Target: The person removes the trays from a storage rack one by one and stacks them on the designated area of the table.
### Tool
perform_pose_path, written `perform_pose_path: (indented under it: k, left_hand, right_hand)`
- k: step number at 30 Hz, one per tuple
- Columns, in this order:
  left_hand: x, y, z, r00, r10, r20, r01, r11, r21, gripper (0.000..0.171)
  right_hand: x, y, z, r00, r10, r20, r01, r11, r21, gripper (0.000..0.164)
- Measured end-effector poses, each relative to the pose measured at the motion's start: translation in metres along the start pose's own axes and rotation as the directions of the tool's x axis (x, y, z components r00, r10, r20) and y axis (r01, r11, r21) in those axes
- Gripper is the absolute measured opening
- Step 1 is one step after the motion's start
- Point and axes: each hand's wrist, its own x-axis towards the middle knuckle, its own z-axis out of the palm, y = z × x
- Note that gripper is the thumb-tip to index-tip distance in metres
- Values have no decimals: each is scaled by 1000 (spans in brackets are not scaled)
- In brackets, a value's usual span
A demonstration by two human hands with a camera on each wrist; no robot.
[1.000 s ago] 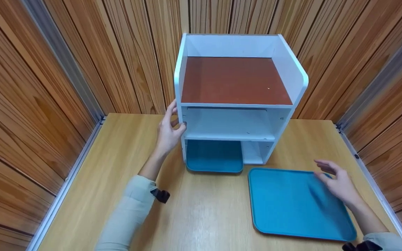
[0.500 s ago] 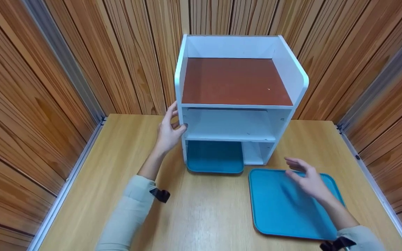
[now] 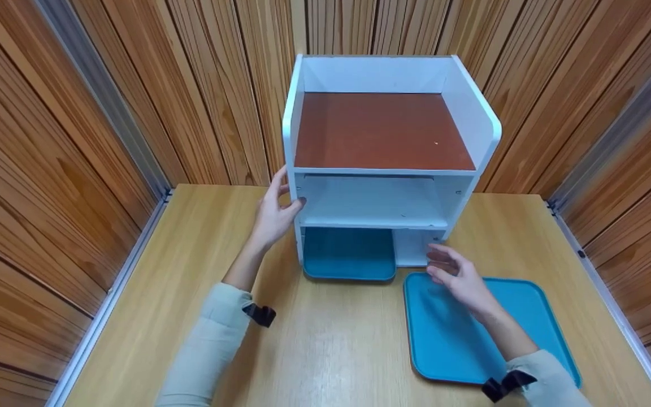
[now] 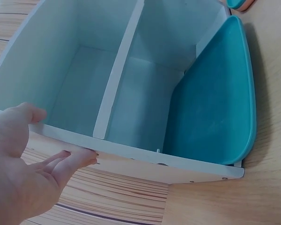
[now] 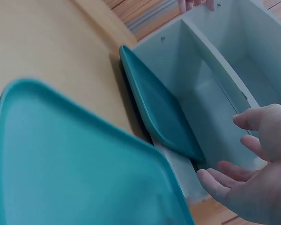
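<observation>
My left hand (image 3: 273,217) grips the left side panel of a white shelf unit (image 3: 370,200). In the left wrist view the thumb lies over the panel's front edge, with the fingers along its outer face. A teal tray (image 3: 349,254) sits in the bottom compartment, on the left side, its front edge sticking out a little. Near the unit's lower right corner, my right hand (image 3: 461,280) hovers above a larger blue tray (image 3: 444,339) lying on the table. Its fingers are spread and loosely bent in the right wrist view (image 5: 257,173), holding nothing.
The unit stands at the back of a wooden table (image 3: 325,339), with a reddish-brown top panel (image 3: 382,130) between raised sides. Wood-patterned walls (image 3: 218,85) enclose the back and both sides. Metal rails (image 3: 108,288) run along the table's side edges.
My right hand has moved left across the blue tray, from its far right side to beside the unit's lower right corner. My left hand stays on the side panel.
</observation>
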Motion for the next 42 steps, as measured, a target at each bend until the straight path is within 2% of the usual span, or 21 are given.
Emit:
perform_pose_path:
  k: [5, 10, 18, 27, 30, 38, 42]
  left_hand:
    - [0, 2, 1, 1000, -9, 13, 9, 1000, 13, 77]
    - [0, 2, 2, 1000, -18, 13, 18, 1000, 13, 77]
    - [0, 3, 2, 1000, -28, 10, 27, 999, 36, 79]
    - [-2, 1, 4, 999, -31, 11, 31, 999, 30, 78]
    - [-2, 1, 5, 999, -31, 10, 30, 999, 27, 77]
    - [-1, 0, 4, 1000, -21, 12, 20, 999, 27, 76]
    - [-2, 0, 1, 1000, -23, 6, 23, 999, 37, 77]
  right_hand:
    - [10, -5, 14, 996, 89, 7, -89, 986, 140, 68]
    - [27, -9, 26, 990, 142, -19, -133, 959, 249, 69]
    - [44, -11, 45, 978, 181, -99, -115, 876, 469, 69]
    - [54, -10, 65, 970, 234, -66, -176, 864, 472, 70]
    - [56, -9, 71, 966, 253, -59, -193, 851, 488, 70]
    - [60, -7, 80, 963, 262, -61, -186, 811, 555, 69]
    - [63, -5, 85, 965, 255, -56, -183, 814, 551, 71]
